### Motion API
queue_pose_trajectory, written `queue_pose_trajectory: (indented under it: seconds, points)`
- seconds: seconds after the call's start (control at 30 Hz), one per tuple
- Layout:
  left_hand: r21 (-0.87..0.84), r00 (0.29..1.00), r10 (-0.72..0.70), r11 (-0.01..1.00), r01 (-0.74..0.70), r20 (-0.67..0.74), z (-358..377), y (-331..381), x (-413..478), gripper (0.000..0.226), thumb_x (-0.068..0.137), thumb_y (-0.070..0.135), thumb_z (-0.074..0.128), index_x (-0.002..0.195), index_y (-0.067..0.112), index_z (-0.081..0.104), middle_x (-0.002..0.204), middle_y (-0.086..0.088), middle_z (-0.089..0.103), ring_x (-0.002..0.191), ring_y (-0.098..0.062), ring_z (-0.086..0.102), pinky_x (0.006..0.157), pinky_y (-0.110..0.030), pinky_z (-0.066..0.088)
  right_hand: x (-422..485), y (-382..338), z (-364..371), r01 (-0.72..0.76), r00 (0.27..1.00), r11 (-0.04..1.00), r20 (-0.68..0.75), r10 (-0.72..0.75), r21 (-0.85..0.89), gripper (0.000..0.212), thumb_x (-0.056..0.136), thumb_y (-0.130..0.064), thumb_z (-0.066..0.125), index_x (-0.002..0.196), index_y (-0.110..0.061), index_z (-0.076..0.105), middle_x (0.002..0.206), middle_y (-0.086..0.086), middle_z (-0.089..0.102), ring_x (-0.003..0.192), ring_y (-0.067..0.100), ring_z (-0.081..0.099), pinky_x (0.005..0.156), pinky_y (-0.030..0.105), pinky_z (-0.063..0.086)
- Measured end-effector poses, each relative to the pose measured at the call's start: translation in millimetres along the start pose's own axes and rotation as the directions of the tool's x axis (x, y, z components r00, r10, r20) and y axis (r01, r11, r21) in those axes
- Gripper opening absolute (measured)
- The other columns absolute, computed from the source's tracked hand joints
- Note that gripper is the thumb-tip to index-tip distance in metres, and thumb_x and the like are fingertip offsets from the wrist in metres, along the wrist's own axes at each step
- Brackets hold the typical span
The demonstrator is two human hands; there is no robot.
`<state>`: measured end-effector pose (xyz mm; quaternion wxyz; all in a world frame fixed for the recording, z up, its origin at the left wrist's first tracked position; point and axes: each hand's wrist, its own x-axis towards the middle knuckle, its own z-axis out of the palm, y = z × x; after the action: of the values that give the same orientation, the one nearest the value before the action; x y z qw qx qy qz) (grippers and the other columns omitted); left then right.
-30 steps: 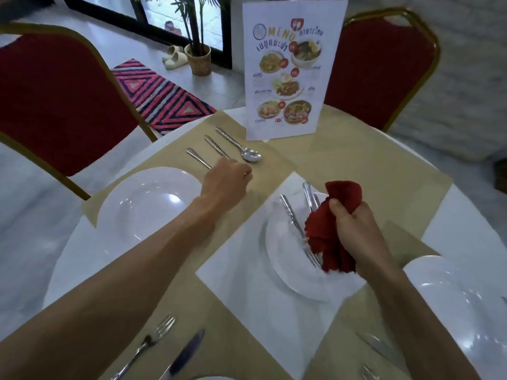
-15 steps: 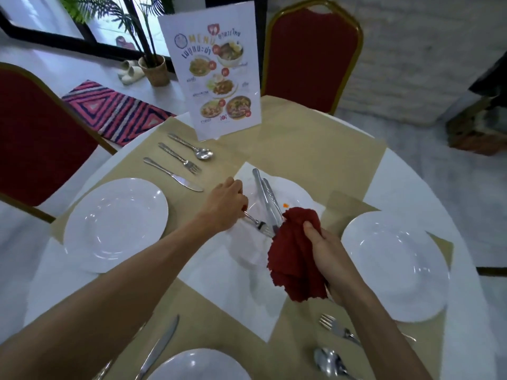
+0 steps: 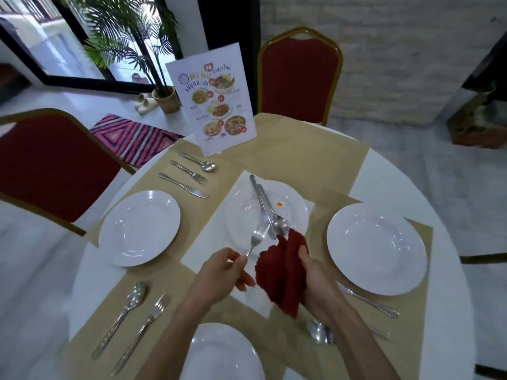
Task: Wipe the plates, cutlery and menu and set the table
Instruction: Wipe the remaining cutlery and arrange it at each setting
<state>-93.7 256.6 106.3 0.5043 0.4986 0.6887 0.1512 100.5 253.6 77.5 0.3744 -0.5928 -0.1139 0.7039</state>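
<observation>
My left hand (image 3: 222, 272) pinches the handle of a fork (image 3: 256, 238) and holds it over the near rim of the centre plate (image 3: 290, 207), which lies on a white sheet. A knife and a spoon (image 3: 270, 215) lie across that plate, beside a small orange speck. My right hand (image 3: 319, 281) grips a bunched dark red cloth (image 3: 282, 272) just right of the fork. The menu (image 3: 216, 100) stands upright at the table's far side.
Clean white plates lie at the left (image 3: 140, 227), right (image 3: 377, 244) and near edge (image 3: 222, 352), each with cutlery beside it on tan mats. Red chairs stand at the far side (image 3: 300, 75) and left (image 3: 52, 163). A potted palm (image 3: 164, 97) and a striped rug sit beyond.
My left hand left the far cutlery set, reached the centre plate and lifted the fork off it toward me. My right hand with the cloth drew back to the plate's near edge.
</observation>
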Motion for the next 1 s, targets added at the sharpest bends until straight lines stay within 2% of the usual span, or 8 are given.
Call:
queue_pose_trajectory:
  seconds: [0.13, 0.23, 0.33, 0.47, 0.57, 0.73, 0.87, 1.0]
  points:
    - [0.112, 0.995, 0.053, 0.993, -0.043, -0.085, 60.8, 3.4, -34.5, 0.029, 0.102, 0.03, 0.049, 0.08, 0.015, 0.06, 0.069, 0.003, 0.067, 0.067, -0.018, 0.065, 0.071, -0.04, 0.055, -8.4, 21.2, 17.9, 0.057, 0.998, 0.98, 0.034, -0.052, -0.19, 0.044, 0.107, -0.04, 0.048, 0.101, -0.005, 0.076, 0.088, 0.02, 0.077, 0.073, 0.027, 0.071, 0.07, 0.044, 0.058]
    - [0.015, 0.997, 0.048, 0.999, -0.047, -0.066, 82.7, 1.4, -56.2, 0.029, 0.102, 0.028, 0.049, 0.081, 0.012, 0.062, 0.066, -0.001, 0.065, 0.063, -0.016, 0.063, 0.066, -0.038, 0.054, -15.3, 20.9, 11.0, 0.124, 0.992, 0.962, 0.0, -0.128, -0.243, 0.019, 0.101, -0.017, 0.061, 0.1, -0.002, 0.074, 0.095, 0.02, 0.078, 0.091, 0.031, 0.077, 0.088, 0.044, 0.062]
    - [0.01, 0.992, 0.116, 0.993, -0.116, -0.046, 84.4, 7.9, -78.7, 0.031, 0.103, 0.027, 0.049, 0.077, 0.013, 0.058, 0.056, 0.006, 0.06, 0.052, -0.008, 0.055, 0.054, -0.026, 0.045, -29.0, 12.8, -0.7, 0.185, 0.982, 0.942, 0.006, -0.191, -0.281, 0.014, 0.097, -0.014, 0.066, 0.103, -0.003, 0.073, 0.093, 0.018, 0.079, 0.092, 0.034, 0.077, 0.089, 0.047, 0.062]
    - [0.027, 0.99, 0.133, 0.991, -0.135, 0.045, 83.2, 13.9, -112.8, 0.029, 0.103, 0.026, 0.048, 0.082, 0.009, 0.058, 0.055, 0.004, 0.064, 0.045, -0.011, 0.049, 0.048, -0.021, 0.04, -38.1, -12.1, -38.2, 0.258, 0.924, 0.945, -0.234, -0.303, -0.202, 0.017, 0.099, -0.018, 0.063, 0.106, -0.004, 0.068, 0.069, 0.008, 0.076, 0.062, 0.026, 0.075, 0.055, 0.041, 0.063]
    - [-0.052, 0.99, 0.095, 0.994, -0.101, -0.107, 83.5, 9.2, -127.3, 0.03, 0.103, 0.025, 0.047, 0.077, 0.013, 0.057, 0.056, 0.002, 0.063, 0.049, -0.014, 0.051, 0.049, -0.027, 0.041, -42.5, -18.4, -67.3, 0.181, 0.949, 0.98, -0.244, -0.197, -0.088, 0.029, 0.103, -0.025, 0.059, 0.114, 0.0, 0.068, 0.095, 0.022, 0.077, 0.089, 0.042, 0.075, 0.078, 0.059, 0.062]
    - [0.054, 0.968, 0.166, 0.986, -0.159, -0.189, 113.2, 31.5, -129.5, 0.025, 0.102, 0.022, 0.047, 0.083, 0.015, 0.061, 0.07, 0.004, 0.067, 0.065, -0.011, 0.063, 0.063, -0.029, 0.051, -89.6, 28.4, -34.7, 0.187, 0.976, 0.971, 0.143, -0.166, -0.147, 0.025, 0.108, -0.024, 0.051, 0.101, -0.01, 0.07, 0.099, 0.016, 0.079, 0.093, 0.032, 0.076, 0.088, 0.047, 0.06]
    - [0.057, 0.974, 0.192, 0.981, -0.186, -0.122, 120.6, 31.5, -157.2, 0.027, 0.102, 0.02, 0.047, 0.079, 0.014, 0.058, 0.06, 0.004, 0.061, 0.052, -0.006, 0.055, 0.055, -0.022, 0.046, -72.4, 11.1, -47.3, 0.258, 0.966, 0.945, 0.034, -0.257, -0.199, 0.011, 0.099, -0.016, 0.064, 0.096, -0.011, 0.073, 0.098, 0.017, 0.076, 0.09, 0.03, 0.074, 0.094, 0.048, 0.059]
    - [-0.08, 0.987, 0.095, 0.991, -0.106, -0.13, 123.3, 9.0, -189.3, 0.029, 0.104, 0.026, 0.046, 0.079, 0.014, 0.057, 0.056, 0.003, 0.061, 0.05, -0.009, 0.05, 0.051, -0.022, 0.042, -58.4, -31.1, -82.3, 0.244, 0.961, 0.956, -0.088, -0.261, -0.163, 0.022, 0.101, -0.022, 0.062, 0.106, -0.003, 0.069, 0.103, 0.022, 0.076, 0.097, 0.038, 0.074, 0.091, 0.057, 0.06]
